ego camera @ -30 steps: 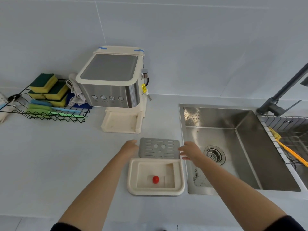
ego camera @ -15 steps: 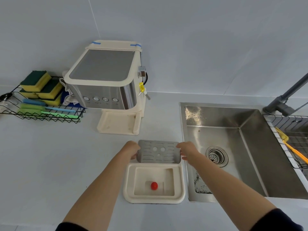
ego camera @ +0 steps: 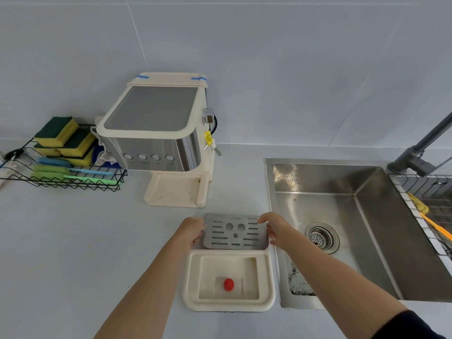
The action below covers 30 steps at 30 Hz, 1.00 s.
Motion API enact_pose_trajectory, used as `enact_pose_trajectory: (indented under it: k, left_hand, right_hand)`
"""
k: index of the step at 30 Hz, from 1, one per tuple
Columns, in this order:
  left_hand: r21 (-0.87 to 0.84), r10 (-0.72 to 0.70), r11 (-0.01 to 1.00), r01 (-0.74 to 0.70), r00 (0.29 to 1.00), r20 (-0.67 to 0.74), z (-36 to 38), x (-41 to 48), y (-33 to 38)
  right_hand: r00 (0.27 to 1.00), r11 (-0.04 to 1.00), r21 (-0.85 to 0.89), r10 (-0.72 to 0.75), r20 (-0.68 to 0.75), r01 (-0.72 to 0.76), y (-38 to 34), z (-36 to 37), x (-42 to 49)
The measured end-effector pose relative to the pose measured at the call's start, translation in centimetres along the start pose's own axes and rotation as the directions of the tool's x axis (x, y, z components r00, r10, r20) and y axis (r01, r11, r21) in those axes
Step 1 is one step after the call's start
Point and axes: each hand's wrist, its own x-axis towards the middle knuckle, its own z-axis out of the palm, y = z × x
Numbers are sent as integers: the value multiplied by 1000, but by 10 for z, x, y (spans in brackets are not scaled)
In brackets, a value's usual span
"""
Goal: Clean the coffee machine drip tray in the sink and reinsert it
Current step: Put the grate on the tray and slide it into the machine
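A cream drip tray [ego camera: 266, 280] lies on the counter left of the steel sink [ego camera: 367, 241], with a small red float [ego camera: 228, 284] in its well. Just behind the tray, a slotted metal grate [ego camera: 234, 232] is held by its two short sides, tilted up at the far edge. My left hand [ego camera: 192, 231] grips its left side and my right hand [ego camera: 276, 230] grips its right side. The coffee machine [ego camera: 156, 133] stands at the back, and its cream base [ego camera: 176, 192] shows bare.
A black wire rack [ego camera: 73, 182] at the left holds yellow-green sponges [ego camera: 63, 140] and brushes. A dark faucet [ego camera: 420, 148] rises at the far right above a dish rack [ego camera: 430, 199] with a yellow-orange brush. Dark specks cling to the sink's near-left wall.
Both hands closed on the sides of the metal grate and lifted it off the counter, tilting it up behind the tray. The camera moved a little closer.
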Motion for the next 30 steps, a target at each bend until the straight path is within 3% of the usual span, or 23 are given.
enact_pose_trajectory:
  k: [10, 19, 24, 30]
  left_hand:
    - [16, 197, 980, -197, 980, 12, -22, -24, 20]
    - [17, 353, 935, -355, 924, -145, -27, -54, 3]
    - [45, 342, 938, -342, 901, -268, -22, -68, -30]
    - [64, 327, 945, -322, 909, -259, -15, -81, -65]
  right_hand:
    - [989, 988, 74, -141, 46, 137, -19, -6, -25]
    - [938, 901, -274, -346, 11, 335, -2, -3, -44]
    - [908, 838, -380, -418, 13, 391, 29, -4, -60]
    - [903, 808, -463, -428, -37, 364, 65, -5, -71]
